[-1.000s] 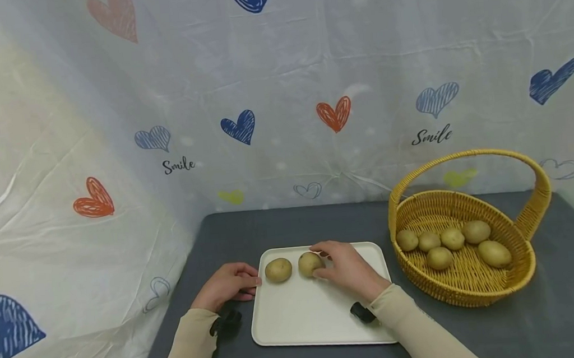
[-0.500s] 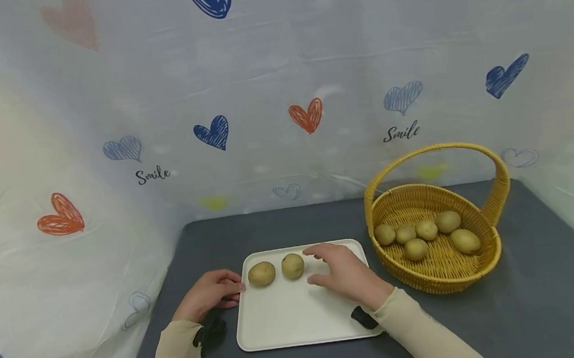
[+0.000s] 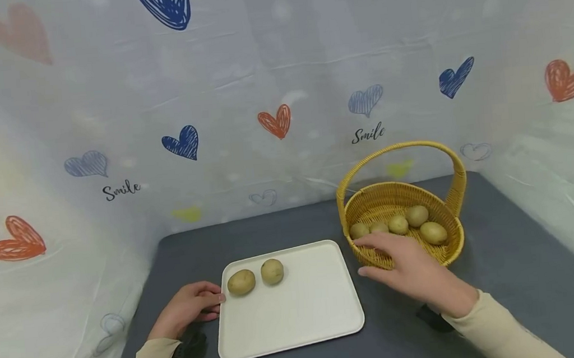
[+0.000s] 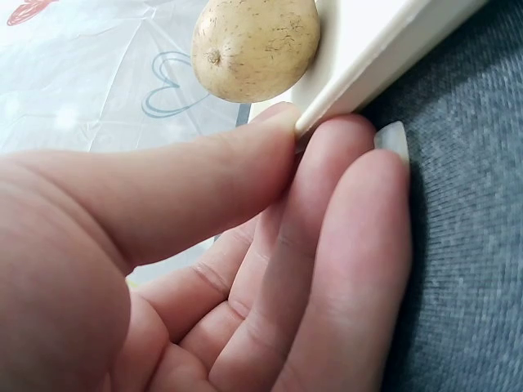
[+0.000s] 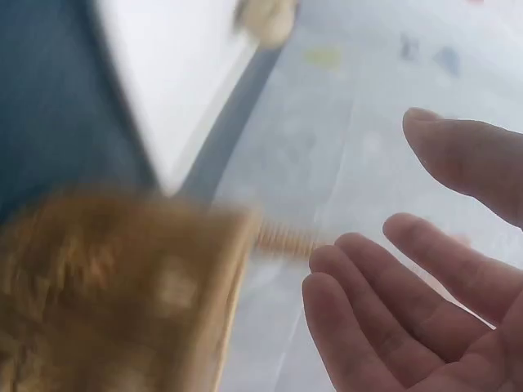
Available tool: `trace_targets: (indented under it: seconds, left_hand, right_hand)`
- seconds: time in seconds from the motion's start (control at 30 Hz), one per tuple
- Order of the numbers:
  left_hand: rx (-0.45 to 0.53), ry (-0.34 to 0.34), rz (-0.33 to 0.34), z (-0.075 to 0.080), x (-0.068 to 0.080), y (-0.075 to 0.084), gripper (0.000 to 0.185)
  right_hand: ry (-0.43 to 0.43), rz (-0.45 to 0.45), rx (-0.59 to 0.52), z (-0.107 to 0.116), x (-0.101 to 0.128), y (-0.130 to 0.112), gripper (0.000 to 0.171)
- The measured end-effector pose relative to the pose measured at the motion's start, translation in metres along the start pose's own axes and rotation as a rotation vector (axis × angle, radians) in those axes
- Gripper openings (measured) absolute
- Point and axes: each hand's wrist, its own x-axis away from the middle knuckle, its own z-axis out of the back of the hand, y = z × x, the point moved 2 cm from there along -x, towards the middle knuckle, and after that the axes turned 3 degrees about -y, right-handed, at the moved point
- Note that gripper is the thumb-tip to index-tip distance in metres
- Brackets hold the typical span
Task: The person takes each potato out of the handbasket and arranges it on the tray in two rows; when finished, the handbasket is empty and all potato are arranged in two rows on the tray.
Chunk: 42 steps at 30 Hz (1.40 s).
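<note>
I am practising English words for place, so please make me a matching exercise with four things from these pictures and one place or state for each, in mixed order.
Things:
1. left hand
2. right hand
3. two potatoes
4. wicker basket

Places or states:
A. lie side by side on the white tray
B. holds several potatoes, right of the tray
C. pinches the tray's left edge
D. open and empty, at the basket's near rim

Pairs: 1-C, 2-D, 3-A, 4-B

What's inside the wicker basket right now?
The basket holds five visible potatoes along its far side. The right hand reaches over the near rim, covering part of the inside; anything beneath it is hidden.
</note>
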Motion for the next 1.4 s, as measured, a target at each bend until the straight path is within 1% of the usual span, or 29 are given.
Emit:
trace_targets:
  seconds: [0.13, 0.27, 0.37, 0.5, 0.7, 0.77, 0.93, 1.17, 1.2, 1.33, 1.4]
  left_hand:
    - [0.006, -0.004, 0.014, 0.001, 0.002, 0.000, 0.042]
    - [0.003, -0.008, 0.023, 0.001, 0.003, 0.001, 0.043]
    - [0.003, -0.012, 0.023, 0.001, 0.002, 0.001, 0.042]
    - [0.004, -0.020, 0.020, 0.002, 0.001, 0.001, 0.042]
    - [0.005, -0.012, 0.018, 0.001, 0.000, 0.000, 0.041]
    - [0.010, -0.009, 0.021, 0.000, -0.001, -0.001, 0.041]
    - [0.007, 0.004, 0.033, 0.000, -0.001, -0.002, 0.041]
    - [0.011, -0.002, 0.032, 0.001, 0.001, -0.002, 0.042]
    - [0.008, -0.006, 0.029, 0.001, 0.001, -0.002, 0.042]
    - [0.008, -0.019, 0.021, 0.001, 0.001, -0.001, 0.043]
    - [0.010, -0.022, 0.016, 0.000, 0.001, 0.000, 0.043]
  right_hand:
    - [0.021, -0.047, 0.091, 0.031, 0.008, 0.032, 0.048]
    - [-0.029, -0.136, 0.176, 0.052, 0.015, 0.067, 0.049]
    - [-0.073, -0.183, 0.213, 0.060, 0.019, 0.089, 0.047]
    - [-0.113, -0.194, 0.225, 0.062, 0.018, 0.106, 0.048]
    - [-0.149, -0.187, 0.247, 0.059, 0.012, 0.117, 0.053]
    - [-0.150, -0.185, 0.253, 0.059, 0.011, 0.119, 0.052]
    - [-0.143, -0.191, 0.253, 0.057, 0.009, 0.124, 0.039]
    - [-0.143, -0.204, 0.254, 0.053, 0.005, 0.128, 0.011]
    - [-0.144, -0.206, 0.254, 0.053, 0.005, 0.128, 0.012]
    - [-0.143, -0.212, 0.266, 0.051, 0.002, 0.129, 0.025]
    - [-0.147, -0.216, 0.276, 0.051, 0.001, 0.130, 0.027]
